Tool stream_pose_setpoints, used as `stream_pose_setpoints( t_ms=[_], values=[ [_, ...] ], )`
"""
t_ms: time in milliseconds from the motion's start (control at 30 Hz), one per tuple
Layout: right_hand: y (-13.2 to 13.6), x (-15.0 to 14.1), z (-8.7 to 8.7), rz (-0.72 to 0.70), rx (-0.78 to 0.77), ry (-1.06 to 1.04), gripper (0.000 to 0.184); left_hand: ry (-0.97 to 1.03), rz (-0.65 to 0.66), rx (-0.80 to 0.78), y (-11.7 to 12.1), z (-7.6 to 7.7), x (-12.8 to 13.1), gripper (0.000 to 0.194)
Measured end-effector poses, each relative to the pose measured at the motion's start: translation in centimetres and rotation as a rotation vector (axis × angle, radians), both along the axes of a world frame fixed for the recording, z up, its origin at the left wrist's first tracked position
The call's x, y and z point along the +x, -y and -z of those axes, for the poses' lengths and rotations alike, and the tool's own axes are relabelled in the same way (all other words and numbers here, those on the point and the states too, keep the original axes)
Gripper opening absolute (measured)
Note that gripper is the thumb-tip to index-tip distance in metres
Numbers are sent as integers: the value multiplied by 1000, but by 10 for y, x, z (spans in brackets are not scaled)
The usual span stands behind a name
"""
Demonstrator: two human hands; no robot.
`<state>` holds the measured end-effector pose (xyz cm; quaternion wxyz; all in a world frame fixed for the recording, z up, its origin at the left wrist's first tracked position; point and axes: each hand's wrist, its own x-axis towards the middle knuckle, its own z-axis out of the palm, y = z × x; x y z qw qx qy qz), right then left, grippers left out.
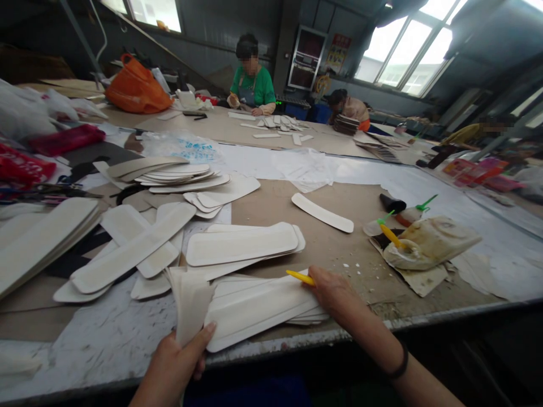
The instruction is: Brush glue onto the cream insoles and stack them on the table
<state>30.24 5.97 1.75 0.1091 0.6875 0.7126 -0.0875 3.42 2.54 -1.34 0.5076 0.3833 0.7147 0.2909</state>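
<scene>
At the table's front edge, my left hand (176, 359) is closed around a bundle of thin off-white strips (192, 302) standing upright. Its thumb rests by the near end of a long white rounded panel (258, 314), the top one of a fanned stack. My right hand (331, 291) is closed on a slim yellow stick-like tool (299, 277), whose tip points left over the stack; its other end is hidden in the fingers. That hand lies at the stack's right end. Just behind is another pile of white panels (244, 246).
More white panels (131, 246) lie crossed at left. A single curved strip (322, 213) lies ahead. At right, a crusted glue container (428, 243) holds a second yellow tool (392, 234), near small bottles (411, 215). Across the table a person in green (254, 85) works.
</scene>
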Motion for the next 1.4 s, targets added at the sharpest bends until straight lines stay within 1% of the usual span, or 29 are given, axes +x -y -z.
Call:
stream_pose_setpoints(
  t_ms=[100,200,367,467,533,600,667,733,833,900,1033,1100,1167,1300,1333,1400],
  values=[
    [0,1,2,1,-1,1,18,34,17,3,0,1,-1,46],
    [0,2,2,-11,1,-13,18,16,50,8,0,2,-2,50],
    [-1,1,2,-28,0,-35,16,2,49,11,0,1,-2,51],
    [-1,1,0,-5,21,29,18,-3,63,20,1,1,0,49],
    [-1,4,-5,33,67,99,22,-26,51,32,2,0,1,48],
    [1,11,-11,102,130,144,24,-48,28,35,4,0,2,48],
    [5,22,-16,197,203,162,25,-55,13,37,5,0,2,48],
    [11,34,-19,258,264,144,25,-54,16,37,5,1,1,49],
    [23,43,-16,253,317,15,25,-46,23,42,5,4,-2,52],
    [30,42,-13,219,334,-100,23,-8,5,39,6,5,-4,52],
    [35,31,-11,156,379,-241,25,171,-73,20,11,4,-9,50],
    [35,25,-14,164,385,-330,28,251,-97,16,15,1,-11,50],
    [35,20,-16,223,336,-477,33,318,-122,2,19,-2,-14,48],
    [38,10,-18,464,75,-847,39,411,-143,-6,24,-3,-18,44],
    [40,8,-18,521,39,-903,40,423,-128,12,24,-3,-19,45],
    [45,4,-18,599,33,-962,41,461,-86,55,25,-2,-20,46]
  ],
)
